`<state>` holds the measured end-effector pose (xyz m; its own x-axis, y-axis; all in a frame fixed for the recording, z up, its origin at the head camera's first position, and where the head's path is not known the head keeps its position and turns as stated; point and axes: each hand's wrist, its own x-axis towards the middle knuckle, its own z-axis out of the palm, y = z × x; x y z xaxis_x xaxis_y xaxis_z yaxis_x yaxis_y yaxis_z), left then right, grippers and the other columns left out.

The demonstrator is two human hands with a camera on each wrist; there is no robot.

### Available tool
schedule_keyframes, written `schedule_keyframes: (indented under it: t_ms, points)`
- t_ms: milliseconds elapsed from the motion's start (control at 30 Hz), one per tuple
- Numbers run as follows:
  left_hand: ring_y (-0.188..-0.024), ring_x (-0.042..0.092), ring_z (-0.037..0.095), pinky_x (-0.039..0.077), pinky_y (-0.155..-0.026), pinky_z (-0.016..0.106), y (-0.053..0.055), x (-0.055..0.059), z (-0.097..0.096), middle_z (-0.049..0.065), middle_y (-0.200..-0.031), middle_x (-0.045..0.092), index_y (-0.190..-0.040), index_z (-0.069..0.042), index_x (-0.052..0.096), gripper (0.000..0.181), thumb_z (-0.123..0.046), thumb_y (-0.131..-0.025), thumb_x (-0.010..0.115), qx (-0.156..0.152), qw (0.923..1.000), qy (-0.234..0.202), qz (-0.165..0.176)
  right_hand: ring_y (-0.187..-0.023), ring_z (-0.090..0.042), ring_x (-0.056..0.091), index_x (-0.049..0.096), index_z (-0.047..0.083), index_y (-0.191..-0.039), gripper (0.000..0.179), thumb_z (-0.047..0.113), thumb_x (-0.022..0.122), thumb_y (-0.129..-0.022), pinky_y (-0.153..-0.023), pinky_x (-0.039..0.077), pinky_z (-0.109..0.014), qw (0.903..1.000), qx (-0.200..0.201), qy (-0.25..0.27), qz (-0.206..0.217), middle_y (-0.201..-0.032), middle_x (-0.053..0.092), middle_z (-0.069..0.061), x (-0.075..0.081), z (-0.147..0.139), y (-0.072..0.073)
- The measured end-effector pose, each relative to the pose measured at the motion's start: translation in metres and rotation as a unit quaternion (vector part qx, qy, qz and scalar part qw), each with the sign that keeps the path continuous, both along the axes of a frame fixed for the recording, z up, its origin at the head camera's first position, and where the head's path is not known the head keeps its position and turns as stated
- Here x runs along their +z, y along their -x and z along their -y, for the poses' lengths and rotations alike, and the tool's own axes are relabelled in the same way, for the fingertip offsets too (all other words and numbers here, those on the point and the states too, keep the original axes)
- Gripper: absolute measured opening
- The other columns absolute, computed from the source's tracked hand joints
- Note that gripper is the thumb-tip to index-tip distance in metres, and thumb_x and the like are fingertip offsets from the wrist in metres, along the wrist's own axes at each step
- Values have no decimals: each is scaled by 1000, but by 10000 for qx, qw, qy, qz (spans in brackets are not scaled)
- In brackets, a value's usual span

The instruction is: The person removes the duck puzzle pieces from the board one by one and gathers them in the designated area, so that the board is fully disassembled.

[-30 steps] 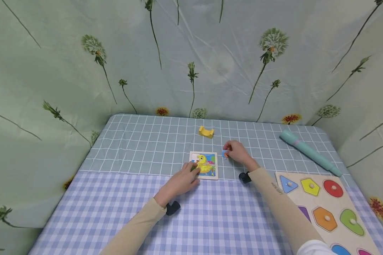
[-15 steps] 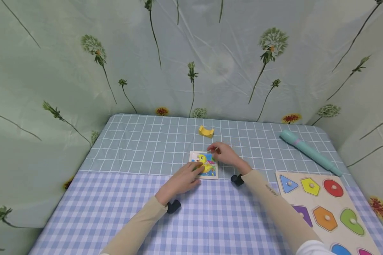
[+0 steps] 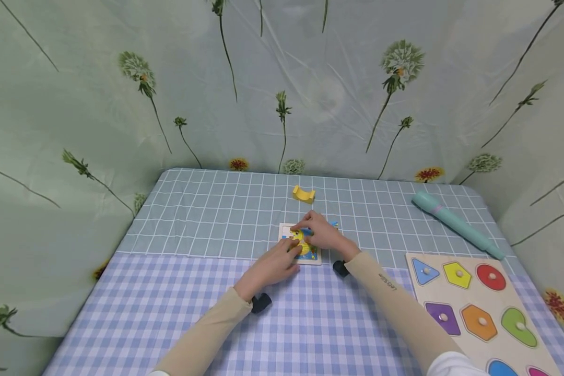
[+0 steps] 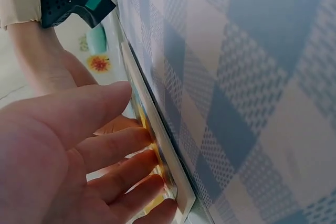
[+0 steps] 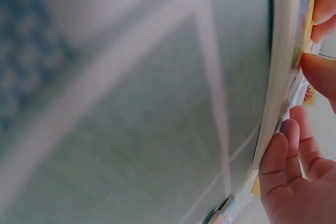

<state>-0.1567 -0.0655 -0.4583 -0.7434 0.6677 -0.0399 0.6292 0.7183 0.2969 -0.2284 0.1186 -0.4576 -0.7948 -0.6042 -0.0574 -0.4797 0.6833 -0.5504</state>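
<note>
A small wooden picture puzzle [image 3: 314, 257] with a yellow duck on blue lies mid-table, its upper part covered by both hands. My left hand [image 3: 273, 262] rests its loosely bent fingers on the duck from the lower left. In the left wrist view, those fingertips [image 4: 149, 158] lie along the puzzle's wooden edge [image 4: 157, 124]. From the right, my right hand [image 3: 323, 232] reaches over the puzzle, index finger and thumb apart on its upper face. A small blue puzzle piece [image 3: 334, 224] lies on the cloth just behind the right hand; the right wrist view also shows this piece [image 5: 224, 212].
A yellow arched block [image 3: 304, 195] stands behind the puzzle. At the right lie a teal tube-shaped object [image 3: 457, 222] and a large wooden shape board [image 3: 444, 292] with knobbed pieces. Grey grid cloth [image 3: 207, 214] and blue checked cloth [image 3: 305, 324] cover the table.
My right hand has left the small blue piece and moved left onto the puzzle's upper part. The piece shows beside it on the cloth. My left hand has shifted slightly right.
</note>
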Motion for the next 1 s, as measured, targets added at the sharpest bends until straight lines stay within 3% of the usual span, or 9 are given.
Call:
schedule_keyframes:
  t_ms: [300, 500, 700, 867, 1000]
  points:
    - [-128, 42, 32, 39, -102, 41, 2, 2, -2, 20, -136, 46, -131, 2, 55, 43, -20, -95, 60, 36, 9998, -130, 121, -108, -32, 45, 64, 14, -118, 43, -8, 58, -82, -91, 39, -48, 9995, -192, 213, 134, -116, 50, -13, 0, 1, -2]
    - [-125, 44, 32, 41, -101, 40, 3, 2, -1, 21, -135, 46, -130, 1, 56, 42, -19, -94, 61, -5, 9999, -87, 106, -90, -24, 54, 61, 9, -121, 37, -7, 55, -89, -81, 45, -40, 9938, -493, 938, 345, -102, 60, -10, -2, 2, 1]
    - [-130, 40, 33, 37, -104, 41, 3, 1, -2, 21, -139, 44, -131, 1, 55, 42, -19, -95, 60, 57, 9996, -84, 261, -82, -21, 57, 64, 2, -105, 20, -6, 56, -89, -71, 47, -32, 9792, -970, 1702, 521, -91, 62, -10, -3, -6, 4]
    - [-132, 37, 33, 35, -106, 41, 3, 1, -2, 21, -142, 41, -134, 0, 53, 44, -20, -95, 60, 194, 9987, -92, 452, -76, -20, 52, 63, -4, -106, 17, -3, 55, -90, -61, 44, -29, 9559, -1651, 2224, 978, -93, 61, -14, 6, -29, 8]
    - [-133, 36, 35, 34, -106, 42, 2, 1, -1, 22, -142, 41, -133, 0, 53, 44, -20, -94, 61, 209, 9987, -179, 432, -74, -19, 49, 58, -13, -106, 19, -6, 52, -89, -62, 40, -29, 9476, -1956, 2304, 1040, -90, 59, -20, 17, -59, 9]
